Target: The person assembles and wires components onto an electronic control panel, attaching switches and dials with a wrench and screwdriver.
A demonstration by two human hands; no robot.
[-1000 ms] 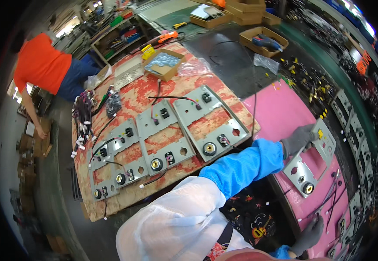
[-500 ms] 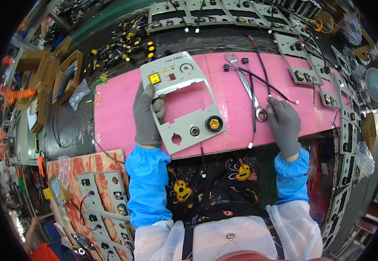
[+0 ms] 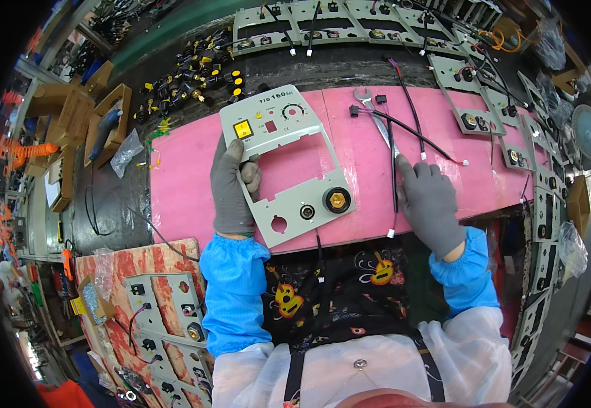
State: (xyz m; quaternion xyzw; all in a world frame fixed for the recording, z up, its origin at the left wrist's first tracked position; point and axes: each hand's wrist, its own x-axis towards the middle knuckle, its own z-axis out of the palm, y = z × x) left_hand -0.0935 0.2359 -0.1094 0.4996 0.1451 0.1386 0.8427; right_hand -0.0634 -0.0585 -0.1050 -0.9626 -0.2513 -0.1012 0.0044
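My left hand (image 3: pixel 233 187), in a grey glove, is closed on the left edge of a light-grey metal front panel (image 3: pixel 294 136). The panel is tilted above the pink mat. It has a yellow rocker switch (image 3: pixel 243 130), a dial, a large cut-out and a black-and-brass socket (image 3: pixel 337 200). A dark cable with a white plug (image 3: pixel 321 279) hangs below it. My right hand (image 3: pixel 430 200), also gloved, is over the lower end of a combination wrench (image 3: pixel 375 121), fingers stretched out and apart. The wrench's ring end is hidden beneath it. A black cable (image 3: pixel 392 163) runs beside the fingers.
More black cables (image 3: pixel 411 109) lie on the pink mat (image 3: pixel 179 170). Yellow-and-black sockets (image 3: pixel 203 75) are heaped beyond it. Fitted panels line the back (image 3: pixel 329 34) and right side (image 3: pixel 469 102); others rest on a stained board (image 3: pixel 152 253) at the lower left. Cardboard boxes (image 3: pixel 108 122) stand left.
My right hand has turned and its curled fingers have stretched out, now covering the wrench's ring end. The left hand still holds the panel, almost unmoved.
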